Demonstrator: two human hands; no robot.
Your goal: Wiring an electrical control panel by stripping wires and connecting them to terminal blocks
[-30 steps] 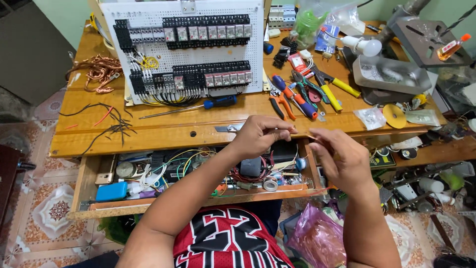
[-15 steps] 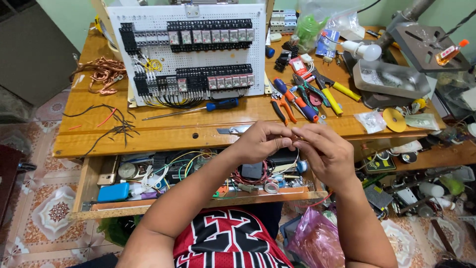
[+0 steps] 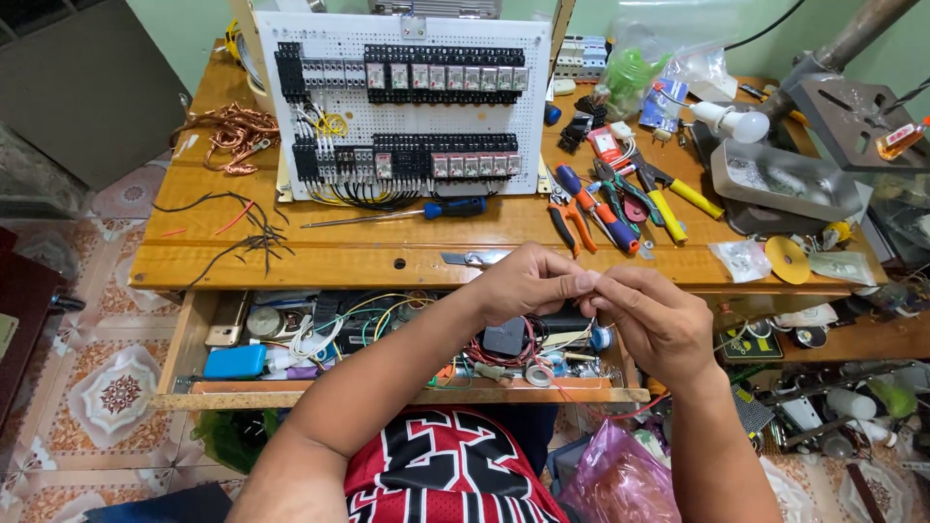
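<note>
Meeting fingertip to fingertip above the open wooden drawer [image 3: 407, 395] full of tangled coloured wires. Left hand [image 3: 528, 284] curling nearly closed, thumb and forefinger pinching something very small at the tips; too small to tell what, though possibly a thin wire end. Right hand [image 3: 659, 320] also curling in, fingers bent, pinching at the same spot, touching the left hand's fingertips. Both hovering just in front of the edge of the long wooden workbench [image 3: 320, 254], near the grey utility knife [image 3: 475, 258] lying on it. Standing further back on the bench, the white perforated panel [image 3: 402, 107] carrying rows of black relays and terminal blocks. Lying before the panel, the blue-handled screwdriver [image 3: 455, 207]; to the right, a cluster of red, blue and yellow-handled pliers [image 3: 610, 199].
</note>
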